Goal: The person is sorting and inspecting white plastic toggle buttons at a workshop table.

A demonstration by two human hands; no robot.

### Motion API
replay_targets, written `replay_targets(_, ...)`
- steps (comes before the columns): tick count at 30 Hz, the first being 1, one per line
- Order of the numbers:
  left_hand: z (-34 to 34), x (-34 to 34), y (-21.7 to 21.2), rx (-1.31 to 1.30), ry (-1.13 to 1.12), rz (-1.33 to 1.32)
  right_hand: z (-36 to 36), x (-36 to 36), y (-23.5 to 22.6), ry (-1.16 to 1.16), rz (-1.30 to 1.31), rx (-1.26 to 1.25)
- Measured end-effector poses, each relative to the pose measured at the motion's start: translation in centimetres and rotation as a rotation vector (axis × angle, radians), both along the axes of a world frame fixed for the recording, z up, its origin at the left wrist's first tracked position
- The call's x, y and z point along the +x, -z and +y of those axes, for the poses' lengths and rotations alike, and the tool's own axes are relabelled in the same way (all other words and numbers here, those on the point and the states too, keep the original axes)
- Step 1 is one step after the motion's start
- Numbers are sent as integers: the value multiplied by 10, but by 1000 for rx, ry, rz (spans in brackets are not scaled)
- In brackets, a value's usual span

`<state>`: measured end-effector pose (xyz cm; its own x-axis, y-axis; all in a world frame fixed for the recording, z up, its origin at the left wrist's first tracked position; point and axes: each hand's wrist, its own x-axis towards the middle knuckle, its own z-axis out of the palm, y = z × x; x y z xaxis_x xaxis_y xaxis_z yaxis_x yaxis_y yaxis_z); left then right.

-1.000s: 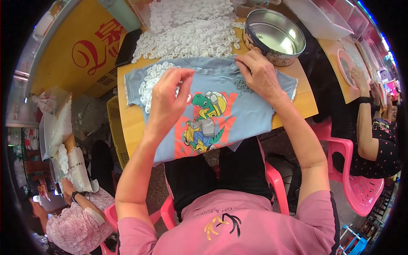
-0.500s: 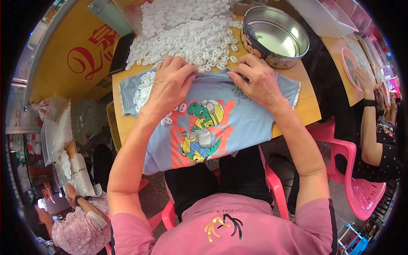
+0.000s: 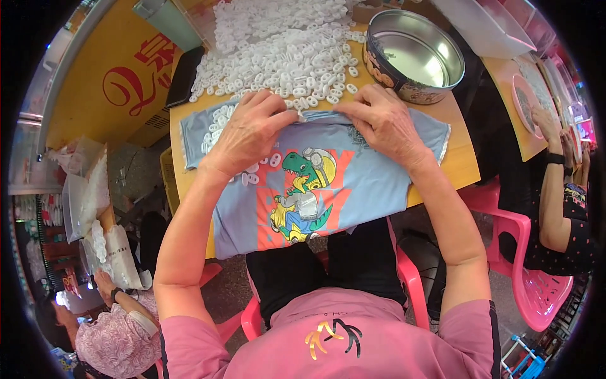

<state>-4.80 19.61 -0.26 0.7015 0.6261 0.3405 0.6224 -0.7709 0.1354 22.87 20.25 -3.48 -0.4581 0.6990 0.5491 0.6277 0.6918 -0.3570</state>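
A light-blue child's T-shirt (image 3: 372, 189) with a dinosaur print lies spread over the table edge, its lower part hanging toward my lap. My left hand (image 3: 255, 129) is closed, thumb and fingers pinching the shirt's far edge, where a small pale bit shows at the fingertips. My right hand (image 3: 384, 120) pinches the same edge a little further right. White oval plastic pieces with two holes (image 3: 219, 123) lie on the shirt beside and under my left hand. Next to my right hand is a cluster of small dark-grey bits (image 3: 358, 138), partly hidden and too fine to name.
A large heap of the same white pieces (image 3: 284, 57) covers the table beyond the shirt. A round metal tin (image 3: 413, 57) stands at the far right, and a dark phone-like slab (image 3: 185, 76) at the far left. Other people work at both sides; a pink chair (image 3: 524, 265) stands right.
My left fingertips have shifted slightly right along the shirt's edge, and a small pale bit now shows there. My right hand keeps its pinch nearly in place. The whole view has shifted slightly.
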Motion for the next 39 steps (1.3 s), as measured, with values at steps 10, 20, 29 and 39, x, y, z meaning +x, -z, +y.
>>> replay_targets(10, 8, -4, 9, -30, -30, -114, 0, 0, 0, -34, -13, -38)
replay_targets(20, 17, 33, 8, 56, -311, 30, 1, 1, 2, -41, 1, -24)
replay_targets(29, 19, 47, 2, 10, -286, 125, 0, 1, 2, -34, -6, -6)
replay_targets(39, 39, 42, 9, -112, -162, -19, 1, 1, 2, -43, -8, -5)
